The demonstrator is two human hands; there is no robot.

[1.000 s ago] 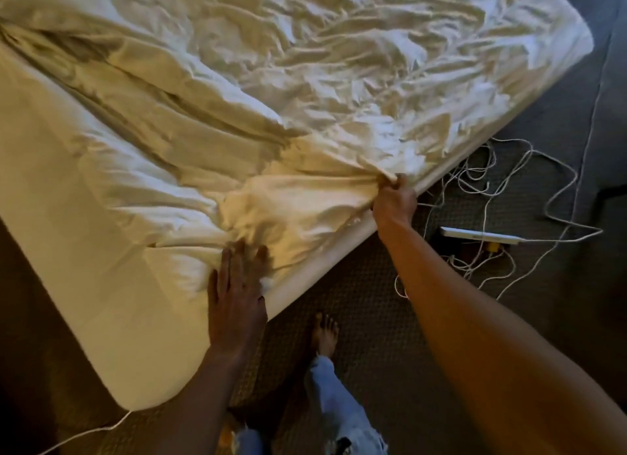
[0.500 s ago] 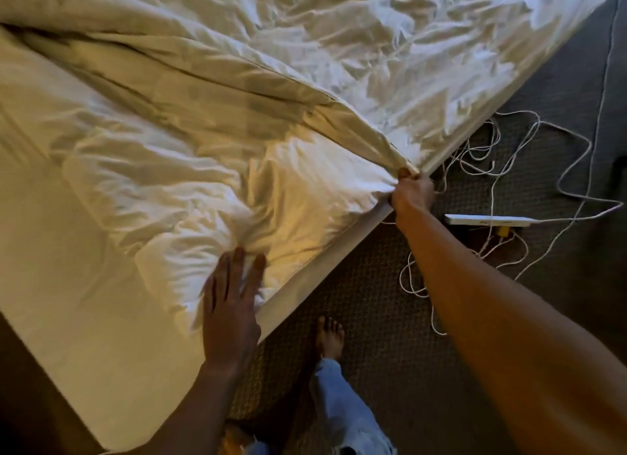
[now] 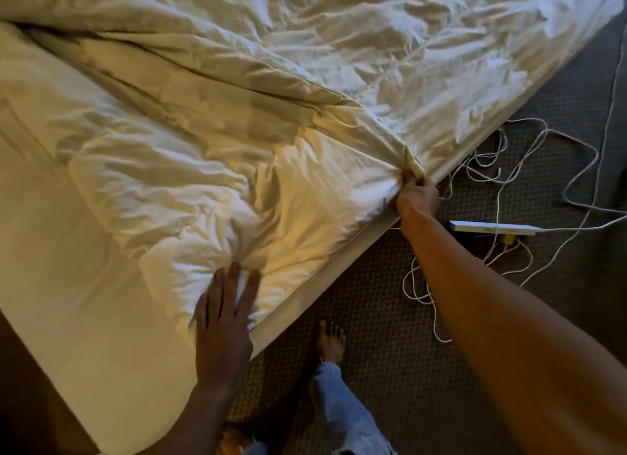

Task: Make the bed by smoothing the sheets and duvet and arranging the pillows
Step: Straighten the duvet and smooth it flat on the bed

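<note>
A crumpled white duvet lies across the mattress, whose near corner is bare. My left hand presses flat with straight fingers on the duvet's near corner by the mattress edge. My right hand grips a bunched fold of the duvet's edge at the side of the bed, arm stretched out. A long ridge of fabric runs from that grip up and to the left. No pillows are in view.
Dark patterned carpet lies to the right of the bed. A white power strip and tangled white cables sit on it close to my right hand. My bare foot stands beside the mattress edge.
My right hand has pulled the duvet edge further along the bed's side, drawing a taut ridge in the fabric. My left hand stays pressed on the near corner.
</note>
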